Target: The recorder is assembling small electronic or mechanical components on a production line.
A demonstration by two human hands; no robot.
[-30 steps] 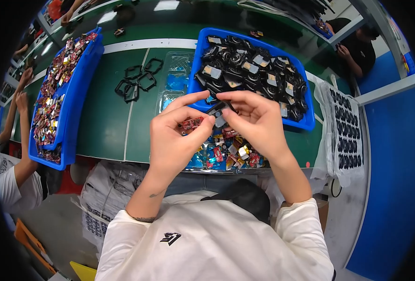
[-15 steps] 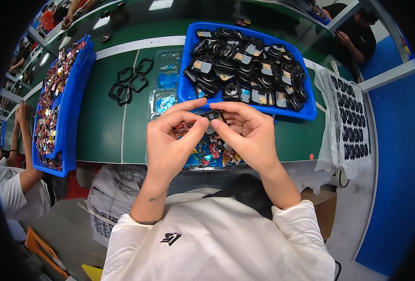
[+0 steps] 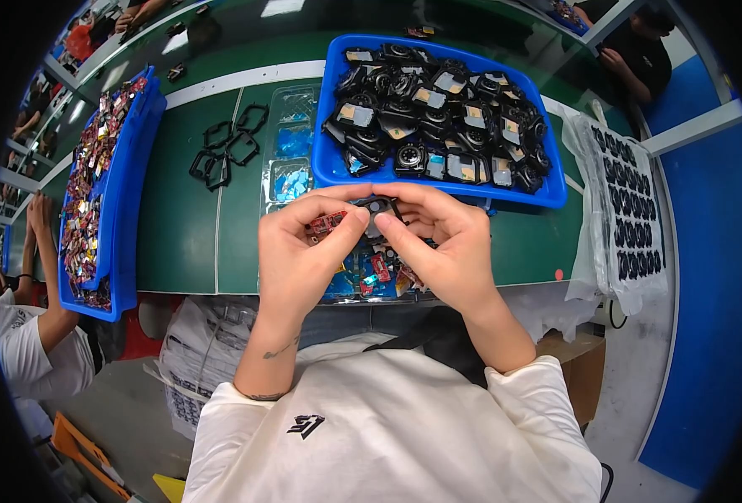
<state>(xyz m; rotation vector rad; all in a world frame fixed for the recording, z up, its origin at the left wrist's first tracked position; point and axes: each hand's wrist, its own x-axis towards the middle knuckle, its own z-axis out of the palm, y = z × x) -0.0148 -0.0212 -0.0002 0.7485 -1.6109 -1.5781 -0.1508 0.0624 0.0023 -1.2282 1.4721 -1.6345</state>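
Note:
Both my hands meet over the front of the bench, closed on a small black plastic housing (image 3: 377, 206) like a watch case. My left hand (image 3: 291, 251) pinches its left side, the thumb pressing on its face. From the opposite side my right hand (image 3: 450, 243) grips it, thumb on the face and fingers along the far edge. A small red circuit board (image 3: 326, 223) shows between my left thumb and fingers; whether it is joined to the housing I cannot tell. Below my hands lies a clear plastic tray (image 3: 337, 295) with several loose red boards and small parts.
Just beyond my hands stands a blue bin (image 3: 320, 151) piled with black watch-like housings. Another blue bin (image 3: 128, 251) at left holds red circuit boards. Black frames (image 3: 220, 151) lie between them. Trays of black parts (image 3: 630, 210) are stacked at right. Co-workers sit left and far right.
My hands keep their hold on the black housing, with only slight finger shifts. The whole view has shifted a little; nothing was let go.

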